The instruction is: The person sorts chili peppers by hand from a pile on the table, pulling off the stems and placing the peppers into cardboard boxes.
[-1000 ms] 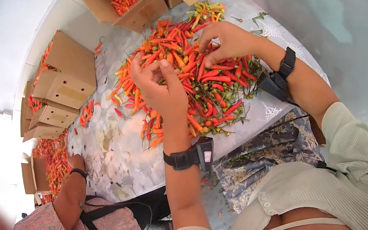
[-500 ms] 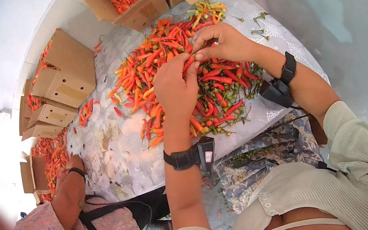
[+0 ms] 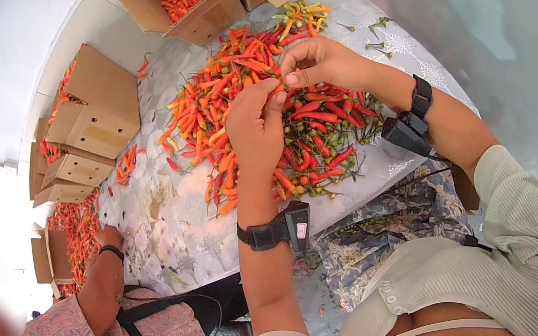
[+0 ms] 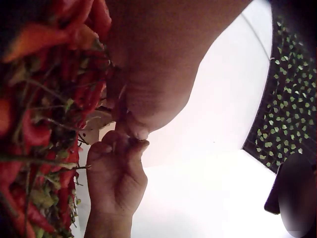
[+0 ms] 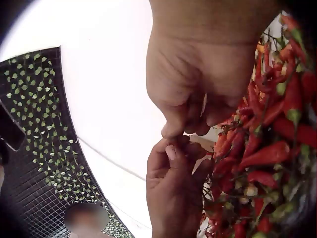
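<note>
Over a heap of red and orange chili peppers (image 3: 317, 116), my two hands meet fingertip to fingertip. My left hand (image 3: 253, 127) pinches a red chili pepper (image 3: 279, 88), mostly hidden behind the fingers. At its other end, my right hand (image 3: 326, 66) pinches with thumb and index finger, where the stem end is covered. In the left wrist view the fingertips of both hands touch beside the heap. From the right wrist, the left thumb (image 5: 172, 152) shows pressed close to the right fingertips.
Cardboard boxes of chilies stand at the back (image 3: 206, 17) and at the left (image 3: 94, 116). Yellowish chilies (image 3: 301, 17) lie at the heap's far edge, with loose green stems (image 3: 377, 48) to the right. Another person's arm (image 3: 97, 277) reaches over chilies on the left.
A second ago my hands were apart, the left raised with spread fingers and the right at the heap. They came together on a red chili pepper and have stayed there, shifting only slightly.
</note>
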A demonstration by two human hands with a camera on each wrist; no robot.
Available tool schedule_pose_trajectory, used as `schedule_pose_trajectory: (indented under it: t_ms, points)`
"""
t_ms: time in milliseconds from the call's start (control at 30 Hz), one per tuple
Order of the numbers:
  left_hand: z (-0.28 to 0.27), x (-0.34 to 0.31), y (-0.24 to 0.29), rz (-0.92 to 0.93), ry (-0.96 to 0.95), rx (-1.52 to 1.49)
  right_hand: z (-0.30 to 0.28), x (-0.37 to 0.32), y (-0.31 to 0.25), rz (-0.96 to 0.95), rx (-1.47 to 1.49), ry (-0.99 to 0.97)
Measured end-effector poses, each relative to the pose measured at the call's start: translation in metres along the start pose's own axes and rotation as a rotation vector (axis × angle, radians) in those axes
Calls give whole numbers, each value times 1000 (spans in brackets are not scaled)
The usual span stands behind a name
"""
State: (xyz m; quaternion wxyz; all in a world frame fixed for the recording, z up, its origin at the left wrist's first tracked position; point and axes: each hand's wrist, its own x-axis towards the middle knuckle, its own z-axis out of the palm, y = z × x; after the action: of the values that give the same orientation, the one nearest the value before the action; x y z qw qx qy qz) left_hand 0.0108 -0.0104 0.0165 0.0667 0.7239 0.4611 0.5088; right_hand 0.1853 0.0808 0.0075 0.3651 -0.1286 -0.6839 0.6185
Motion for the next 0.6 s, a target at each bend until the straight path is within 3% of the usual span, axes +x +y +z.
schedule_pose_trajectory:
  t_ms: [400, 500, 600]
  points:
    - [-1, -2, -3, -231, -148, -621, -3, -3, 5, 97, 443, -223]
    - [-3, 0, 3, -277, -110, -617, -2, -7, -7, 164, 310, -94]
    - [-8, 3, 7, -325, 8, -616, -5, -2, -9, 114, 279, 117]
